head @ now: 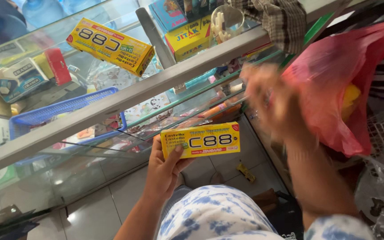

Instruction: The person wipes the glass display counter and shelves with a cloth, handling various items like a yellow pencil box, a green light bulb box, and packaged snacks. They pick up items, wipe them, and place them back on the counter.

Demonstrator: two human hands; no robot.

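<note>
Low by the glass case (112,104), the left hand (163,171) is clamped on a yellow box (201,140). Blurred near the red bag (334,89), the right hand (270,100) can't be judged. Keeping the box level and gripped firmly seems wise.

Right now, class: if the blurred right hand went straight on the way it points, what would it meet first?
Most likely the red plastic bag: the right hand reaches up beside it, already at its edge. The hand is blurred, so depth is uncertain.
</note>
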